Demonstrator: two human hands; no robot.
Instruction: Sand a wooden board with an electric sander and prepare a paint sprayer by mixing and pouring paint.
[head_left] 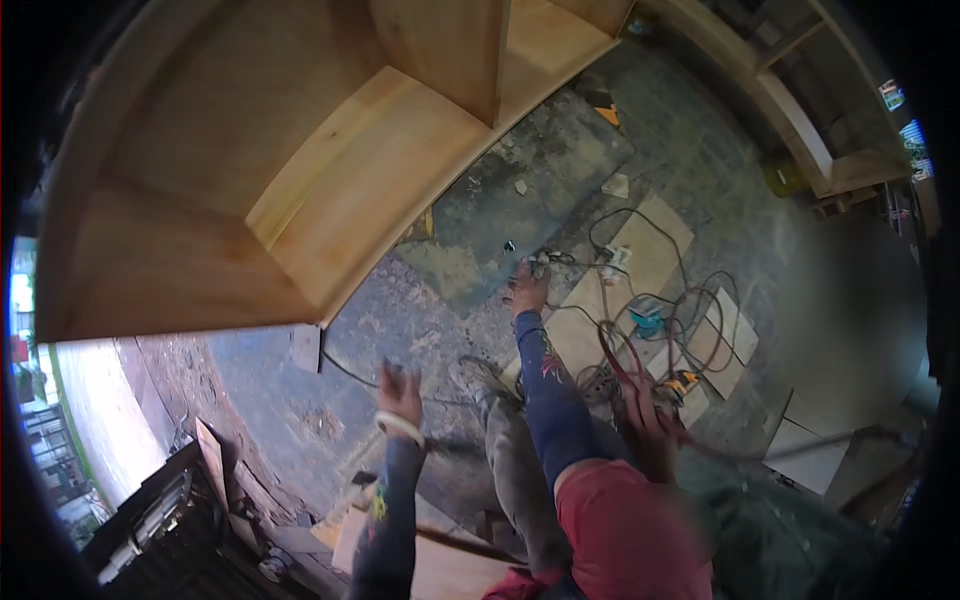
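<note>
My left hand (400, 392), a pale bangle on its wrist, is raised with its fingers apart, slightly blurred. A thin dark cord (347, 371) runs close beside it; I cannot tell whether they touch. My right hand (527, 290) stretches forward over the floor, its fingers curled at the end of a dark cord (565, 259) with a small fitting. Just ahead of those fingers is a small black-and-white piece (510, 246). A large wooden cabinet (380, 170) with open compartments stands in front of me and to the left.
Tangled cords and a reddish hose (628, 358) lie right of my arm, around a teal power tool (648, 318) and a yellow-orange tool (682, 383). Flat boards (650, 240) lie beneath. Someone's blurred hand (648, 412) is close by. Another wooden frame (800, 120) stands far right.
</note>
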